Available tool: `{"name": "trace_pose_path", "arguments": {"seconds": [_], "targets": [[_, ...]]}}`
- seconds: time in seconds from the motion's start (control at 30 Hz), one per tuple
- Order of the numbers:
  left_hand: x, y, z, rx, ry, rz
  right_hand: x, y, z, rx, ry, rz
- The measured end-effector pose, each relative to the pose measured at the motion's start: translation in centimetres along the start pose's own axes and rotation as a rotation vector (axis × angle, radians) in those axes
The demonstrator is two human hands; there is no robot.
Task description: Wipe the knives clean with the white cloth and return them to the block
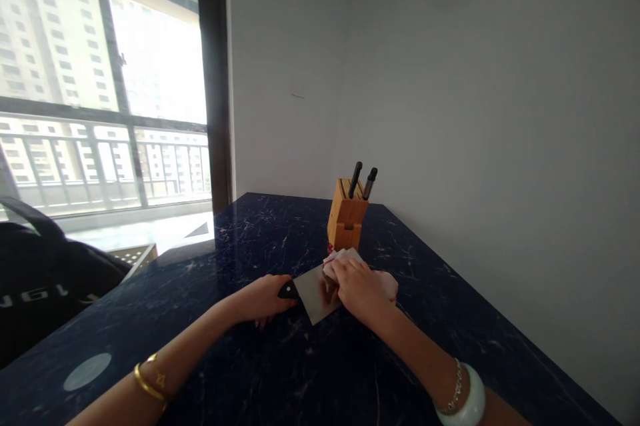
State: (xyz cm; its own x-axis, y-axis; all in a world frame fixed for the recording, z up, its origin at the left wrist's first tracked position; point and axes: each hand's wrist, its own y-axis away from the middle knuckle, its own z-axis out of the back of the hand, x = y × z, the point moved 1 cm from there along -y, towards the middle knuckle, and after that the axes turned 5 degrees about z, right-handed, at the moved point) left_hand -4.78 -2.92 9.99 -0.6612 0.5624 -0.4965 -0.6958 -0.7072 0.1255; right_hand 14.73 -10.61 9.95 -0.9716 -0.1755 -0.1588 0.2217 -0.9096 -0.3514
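Observation:
A cleaver (311, 291) with a broad shiny blade and a black handle lies across the middle of the view, over the dark table. My left hand (267, 296) is closed around its handle. My right hand (363, 286) presses a pale pink-and-white cloth (387, 283) against the far end of the blade, its fingers closed over the folds. The blade mirrors part of that hand. Just beyond the cloth stands a wooden knife block (346, 216) with two dark-handled tools (355, 179) upright in its slots.
The dark blue marbled table (280, 226) meets a grey wall on the right. A black bag (45, 279) is at the left, near a window. A pale round patch (87, 371) shows on the table's near left. A small red item (330, 249) sits by the block's base.

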Motion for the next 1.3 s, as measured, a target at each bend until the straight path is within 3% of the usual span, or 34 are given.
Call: {"name": "trace_pose_path", "arguments": {"seconds": [0.13, 0.27, 0.57, 0.77, 1.3], "targets": [[1.1, -0.7, -0.6, 0.065, 0.041, 0.018, 1.5, 0.3, 0.8, 0.023, -0.099, 0.137], [1.8, -1.3, -0.8, 0.063, 0.050, -0.008, 1.8, 0.5, 1.2, 0.039, -0.160, 0.178], [0.8, -0.8, -0.3, 0.025, 0.024, -0.004, 0.6, 0.8, 1.8, 0.178, -0.277, 0.245], [0.1, -0.4, 0.4, -0.027, -0.040, -0.082, 0.1, 0.7, 2.0, 0.217, -0.285, 0.269], [1.2, -1.4, 0.5, 0.113, 0.049, -0.091, 0.1, 0.9, 2.8, 0.263, -0.245, 0.268]]}}
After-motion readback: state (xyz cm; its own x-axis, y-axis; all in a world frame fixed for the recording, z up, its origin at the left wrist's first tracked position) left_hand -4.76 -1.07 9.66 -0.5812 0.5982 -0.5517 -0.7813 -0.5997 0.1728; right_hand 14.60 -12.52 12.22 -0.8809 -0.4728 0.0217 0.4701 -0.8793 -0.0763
